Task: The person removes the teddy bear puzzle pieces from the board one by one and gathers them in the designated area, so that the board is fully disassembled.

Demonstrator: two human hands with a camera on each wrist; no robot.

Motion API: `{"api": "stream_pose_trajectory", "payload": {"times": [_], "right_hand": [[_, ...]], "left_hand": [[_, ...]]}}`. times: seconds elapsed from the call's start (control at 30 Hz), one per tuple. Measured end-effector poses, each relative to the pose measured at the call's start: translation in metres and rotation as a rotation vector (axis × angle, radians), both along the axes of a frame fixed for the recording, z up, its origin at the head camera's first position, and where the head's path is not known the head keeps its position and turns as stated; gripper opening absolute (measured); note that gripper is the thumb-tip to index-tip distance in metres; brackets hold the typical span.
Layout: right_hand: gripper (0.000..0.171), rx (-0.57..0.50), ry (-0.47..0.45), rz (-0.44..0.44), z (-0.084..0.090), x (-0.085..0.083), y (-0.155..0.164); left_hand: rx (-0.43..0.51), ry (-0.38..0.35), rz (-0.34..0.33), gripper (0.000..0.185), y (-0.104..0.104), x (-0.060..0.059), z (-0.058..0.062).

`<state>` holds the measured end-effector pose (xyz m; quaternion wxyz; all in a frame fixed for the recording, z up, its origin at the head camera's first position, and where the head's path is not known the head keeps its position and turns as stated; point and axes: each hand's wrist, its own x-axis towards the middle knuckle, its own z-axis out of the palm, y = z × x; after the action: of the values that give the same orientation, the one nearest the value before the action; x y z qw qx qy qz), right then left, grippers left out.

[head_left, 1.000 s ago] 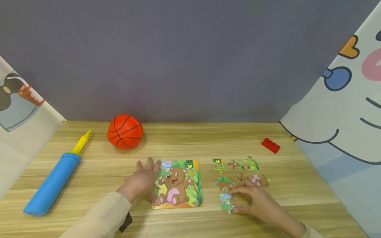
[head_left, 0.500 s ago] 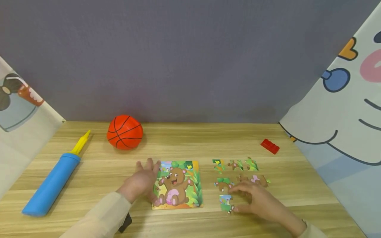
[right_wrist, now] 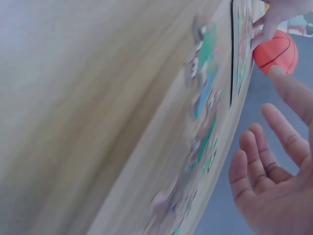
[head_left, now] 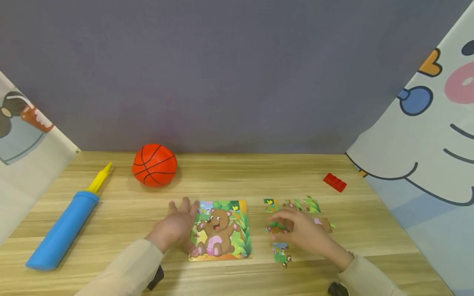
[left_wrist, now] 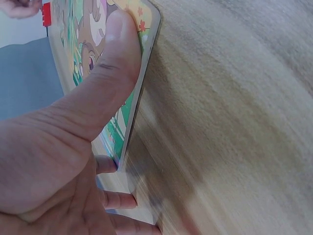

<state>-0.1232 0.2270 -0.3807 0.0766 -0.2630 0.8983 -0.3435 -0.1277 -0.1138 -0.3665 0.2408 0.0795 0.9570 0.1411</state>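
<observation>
A square jigsaw puzzle (head_left: 218, 230) with a sitting bear picture lies flat on the table. My left hand (head_left: 174, 228) rests at its left side with fingers spread; in the left wrist view the thumb (left_wrist: 120, 54) presses on the picture near its edge. Over the loose jigsaw pieces to the right hovers my right hand (head_left: 301, 230), thumb and forefinger apart on either side of a bear-head piece (head_left: 275, 229). The right wrist view shows these fingers (right_wrist: 283, 132) loosely bent, holding nothing. A sky-blue piece (head_left: 280, 253) lies just below the hand, and a bird piece (head_left: 271, 202) above.
More loose pieces lie at the right, including a green-leaf one (head_left: 312, 204) and a pink-and-brown one (head_left: 324, 224). Farther back sit a red toy brick (head_left: 335, 182) and a small basketball (head_left: 154, 165). A blue hand pump (head_left: 64, 230) lies at the left.
My right hand has left the sky-blue piece and moved up and to the left, over the bear-head piece. My left hand stays on the puzzle.
</observation>
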Motion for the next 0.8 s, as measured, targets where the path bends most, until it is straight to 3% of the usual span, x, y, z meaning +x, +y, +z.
{"api": "stream_pose_trajectory", "payload": {"times": [0.2,0.4,0.8], "right_hand": [[0.043,0.027,0.004,-0.018,0.000,-0.012,-0.027],[0.041,0.043,-0.061,-0.025,0.000,-0.020,-0.058],[0.044,0.053,-0.091,0.037,-0.002,-0.026,-0.115]], "left_hand": [[0.009,-0.004,0.012,0.133,0.000,0.001,0.001],[0.014,-0.003,0.014,0.133,0.002,0.000,0.002],[-0.031,-0.004,0.009,0.134,0.002,-0.002,-0.001]]}}
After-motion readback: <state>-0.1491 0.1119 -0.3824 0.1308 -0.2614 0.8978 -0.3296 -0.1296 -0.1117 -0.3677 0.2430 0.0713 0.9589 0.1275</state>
